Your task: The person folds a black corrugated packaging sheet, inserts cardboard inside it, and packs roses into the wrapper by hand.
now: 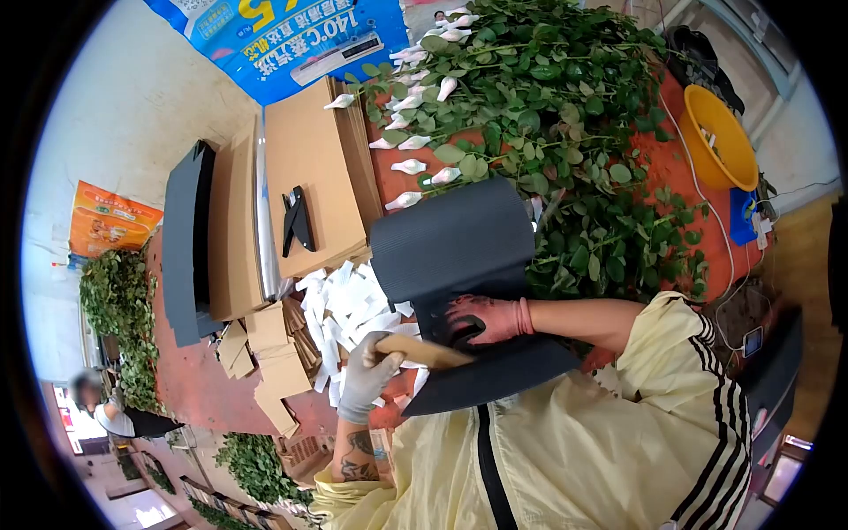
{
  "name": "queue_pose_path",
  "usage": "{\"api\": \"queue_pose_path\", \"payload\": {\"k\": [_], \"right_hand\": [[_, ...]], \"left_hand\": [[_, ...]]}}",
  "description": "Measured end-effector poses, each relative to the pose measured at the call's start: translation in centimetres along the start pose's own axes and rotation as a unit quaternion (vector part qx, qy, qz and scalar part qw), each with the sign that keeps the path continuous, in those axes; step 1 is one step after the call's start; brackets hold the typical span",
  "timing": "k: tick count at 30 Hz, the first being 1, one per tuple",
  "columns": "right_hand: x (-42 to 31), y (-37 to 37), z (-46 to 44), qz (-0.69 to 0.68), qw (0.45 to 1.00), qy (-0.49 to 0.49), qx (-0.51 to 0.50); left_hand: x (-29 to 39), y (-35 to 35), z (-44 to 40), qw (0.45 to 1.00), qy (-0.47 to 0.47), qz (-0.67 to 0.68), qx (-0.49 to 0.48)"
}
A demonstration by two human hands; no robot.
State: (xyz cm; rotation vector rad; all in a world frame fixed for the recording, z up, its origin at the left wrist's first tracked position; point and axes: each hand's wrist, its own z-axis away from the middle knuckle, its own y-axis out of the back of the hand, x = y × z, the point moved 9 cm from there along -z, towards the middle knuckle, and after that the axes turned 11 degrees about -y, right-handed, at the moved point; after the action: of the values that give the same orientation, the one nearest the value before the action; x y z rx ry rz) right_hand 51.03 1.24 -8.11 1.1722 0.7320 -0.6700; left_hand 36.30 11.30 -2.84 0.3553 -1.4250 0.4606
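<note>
My left hand (pixel 367 373), in a pale grey glove, is closed on one end of a flat brown cardboard piece (pixel 426 352). The piece's other end lies against a black corrugated sheet (pixel 495 375), which curves in front of my jacket. My right hand (pixel 488 320), in a pink glove with dark patches, has its fingers curled at the black sheet's upper part; its fingertips are partly lost against the black. Just beyond it lies a folded or rolled black corrugated piece (pixel 452 238). White paper strips (pixel 346 305) are heaped left of my hands.
Leafy stems (pixel 565 106) with white-wrapped flower heads (pixel 409 166) cover the red table's far right. A black stapler (pixel 298 221) rests on stacked cardboard (pixel 309 159). Small cardboard pieces (pixel 276 352) lie left. A yellow basin (pixel 720 137) stands right; another person (pixel 119 415) is far left.
</note>
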Motion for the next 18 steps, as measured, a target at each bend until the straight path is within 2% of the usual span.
{"api": "queue_pose_path", "payload": {"k": [1, 2, 3, 5, 6, 7, 8, 9, 10, 11, 12, 13, 15, 17, 18], "right_hand": [[-1.2, 1.0, 0.4, -0.03, 0.999, -0.008, 0.012], [-1.8, 2.2, 0.7, -0.055, 0.998, -0.014, 0.025], [-1.9, 2.9, 0.6, -0.049, 0.998, -0.014, 0.025], [-1.2, 2.8, 0.5, -0.12, 0.989, -0.06, -0.057], [-0.7, 3.1, 0.2, -0.117, 0.99, -0.061, -0.057], [-0.8, 2.7, -0.3, -0.189, 0.973, -0.051, -0.119], [-1.1, 2.1, -0.6, -0.26, 0.948, -0.04, -0.179], [-1.1, 2.0, -0.8, -0.259, 0.948, -0.04, -0.179], [-1.1, 1.9, -0.9, -0.219, 0.953, -0.104, -0.183], [-0.5, 1.8, -0.8, -0.18, 0.952, -0.167, -0.185], [-0.2, 1.8, -1.6, -0.087, 0.99, -0.069, -0.081], [-0.7, 1.9, -1.3, -0.089, 0.99, -0.07, -0.079], [0.5, 2.3, -0.6, -0.125, 0.969, -0.201, -0.075], [0.8, 2.6, -0.7, -0.14, 0.975, -0.171, -0.033], [0.6, 3.0, -0.7, -0.156, 0.978, -0.141, 0.003]], "left_hand": [[0.1, -0.6, -0.5, 0.997, 0.031, -0.072, -0.021], [2.4, -1.4, -1.2, 0.99, -0.053, -0.131, 0.015], [3.4, -1.9, -1.7, 0.99, -0.058, -0.128, 0.017], [3.4, -3.2, -2.1, 0.966, 0.011, -0.253, -0.046], [3.4, -3.5, -2.1, 0.97, 0.04, -0.236, -0.039], [3.5, -3.8, -2.4, 0.97, 0.037, -0.235, -0.038], [3.7, -3.9, -2.7, 0.954, 0.037, -0.294, -0.039], [3.8, -3.9, -2.8, 0.934, 0.038, -0.352, -0.041], [3.3, -3.8, -2.8, 0.934, 0.038, -0.353, -0.041], [3.8, -4.7, -3.1, 0.929, -0.051, -0.36, -0.07], [4.6, -5.8, -2.9, 0.916, -0.14, -0.363, -0.101], [4.6, -5.8, -2.5, 0.915, -0.14, -0.363, -0.104], [3.5, -3.8, -1.4, 0.993, -0.057, -0.1, -0.022], [-0.5, -1.9, -1.0, 0.998, -0.017, -0.062, 0.015], [-3.0, -1.1, -0.7, 0.983, 0.025, -0.179, 0.017]]}}
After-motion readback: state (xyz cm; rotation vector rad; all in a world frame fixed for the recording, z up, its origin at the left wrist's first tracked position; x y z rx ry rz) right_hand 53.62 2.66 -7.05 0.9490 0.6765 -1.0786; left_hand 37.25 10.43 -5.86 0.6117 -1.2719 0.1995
